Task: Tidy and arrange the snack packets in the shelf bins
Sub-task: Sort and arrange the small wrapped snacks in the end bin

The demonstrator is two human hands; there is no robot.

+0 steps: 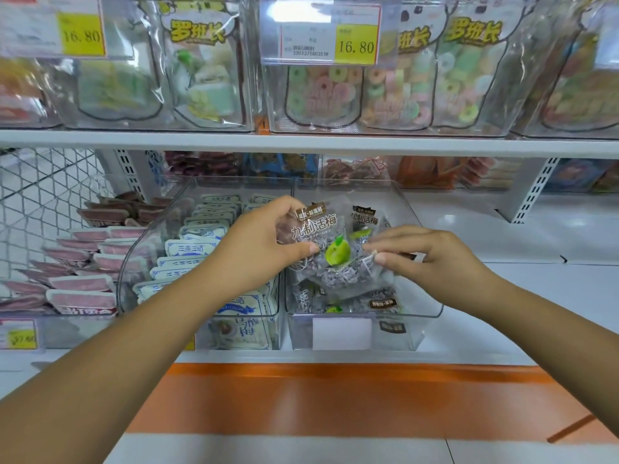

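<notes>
A clear plum snack packet (326, 239) with a green fruit picture stands upright above the clear right-hand bin (428, 296). My left hand (264, 239) grips its left side, thumb across the front. My right hand (425, 252) pinches its right edge between thumb and fingers. A second packet of the same kind (365, 217) stands just behind it. More of these packets (335, 296) lie loose in the bin below, partly hidden by the held one.
The bin to the left (140, 262) holds rows of white-and-blue packets (201, 242). Pink packets (87, 286) fill the area further left. The upper shelf (301, 142) carries clear bins of gummy bags (385, 88) with yellow price tags. Bare white shelf (536, 279) lies to the right.
</notes>
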